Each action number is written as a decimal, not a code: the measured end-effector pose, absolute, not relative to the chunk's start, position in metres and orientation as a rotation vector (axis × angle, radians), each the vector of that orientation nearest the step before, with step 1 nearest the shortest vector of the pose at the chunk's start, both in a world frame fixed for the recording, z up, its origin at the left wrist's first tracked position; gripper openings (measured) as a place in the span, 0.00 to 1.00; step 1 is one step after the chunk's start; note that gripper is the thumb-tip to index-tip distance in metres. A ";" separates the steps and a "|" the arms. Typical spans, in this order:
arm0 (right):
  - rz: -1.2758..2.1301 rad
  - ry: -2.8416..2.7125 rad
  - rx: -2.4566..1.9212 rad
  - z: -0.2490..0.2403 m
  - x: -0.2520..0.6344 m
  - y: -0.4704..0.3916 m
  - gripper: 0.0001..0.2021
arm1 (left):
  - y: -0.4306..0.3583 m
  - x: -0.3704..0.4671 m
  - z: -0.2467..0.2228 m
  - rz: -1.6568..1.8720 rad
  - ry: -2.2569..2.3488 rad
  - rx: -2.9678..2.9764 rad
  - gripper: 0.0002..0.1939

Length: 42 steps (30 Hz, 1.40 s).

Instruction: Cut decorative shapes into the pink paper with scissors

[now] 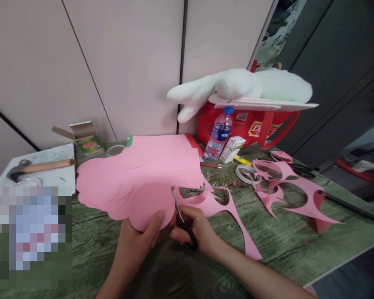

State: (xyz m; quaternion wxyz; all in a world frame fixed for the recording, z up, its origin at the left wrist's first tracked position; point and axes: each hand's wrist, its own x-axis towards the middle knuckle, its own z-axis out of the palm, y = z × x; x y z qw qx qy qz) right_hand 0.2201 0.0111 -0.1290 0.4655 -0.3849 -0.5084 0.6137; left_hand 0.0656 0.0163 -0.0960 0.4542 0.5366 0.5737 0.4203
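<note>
My left hand [140, 236] grips a round piece of pink paper [151, 203], thumb on its face and fingers behind. In my right hand [195, 228] is a pair of scissors [179, 211] with black handles, its blades along the right edge of that paper circle. Behind and to the left lies a spread of overlapping pink paper circles [99, 178]. A stack of uncut pink paper sheets [165, 153] lies beyond them. Pink offcuts with round holes [239, 228] stretch to the right of my right hand.
More offcuts [299, 187], a roll of tape [247, 174], a pencil [212, 165] and a black rod [355, 207] lie rightward. A water bottle [218, 135] and small carton [232, 148] stand before a red bag [252, 126]. At left are a hammer [46, 165] and an opened box [89, 143].
</note>
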 end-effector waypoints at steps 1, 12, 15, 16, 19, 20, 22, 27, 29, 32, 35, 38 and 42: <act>1.512 -1.246 -0.952 -0.128 0.220 0.011 0.21 | 0.016 0.066 -0.096 1.043 1.418 1.323 0.22; 1.535 -1.246 -0.987 -0.126 0.221 0.011 0.22 | 0.017 0.064 -0.096 1.035 1.413 1.306 0.24; 1.543 -1.249 -0.976 -0.127 0.221 0.011 0.21 | 0.017 0.065 -0.093 1.030 1.429 1.313 0.24; 1.547 -1.248 -0.970 -0.127 0.221 0.011 0.21 | 0.016 0.065 -0.092 1.040 1.434 1.310 0.24; 1.551 -1.245 -0.963 -0.127 0.221 0.011 0.20 | 0.015 0.066 -0.091 1.054 1.426 1.289 0.23; 1.552 -1.245 -0.963 -0.127 0.220 0.011 0.20 | 0.015 0.066 -0.092 1.056 1.424 1.290 0.23; 1.557 -1.245 -0.964 -0.126 0.220 0.011 0.21 | 0.016 0.065 -0.093 1.051 1.415 1.306 0.23; 1.557 -1.242 -0.960 -0.128 0.220 0.011 0.20 | 0.017 0.062 -0.096 1.044 1.416 1.327 0.25; 1.557 -1.245 -0.963 -0.130 0.220 0.011 0.19 | 0.017 0.061 -0.097 1.046 1.425 1.327 0.25; 1.560 -1.245 -0.969 -0.131 0.220 0.011 0.19 | 0.017 0.060 -0.098 1.060 1.431 1.332 0.25; 1.562 -1.235 -0.964 -0.130 0.220 0.011 0.20 | 0.018 0.060 -0.098 1.062 1.434 1.335 0.26; 1.574 -1.222 -0.958 -0.128 0.220 0.011 0.20 | 0.018 0.061 -0.097 1.058 1.446 1.352 0.26; 1.553 -1.219 -0.968 -0.128 0.220 0.011 0.19 | 0.017 0.060 -0.097 1.074 1.444 1.381 0.26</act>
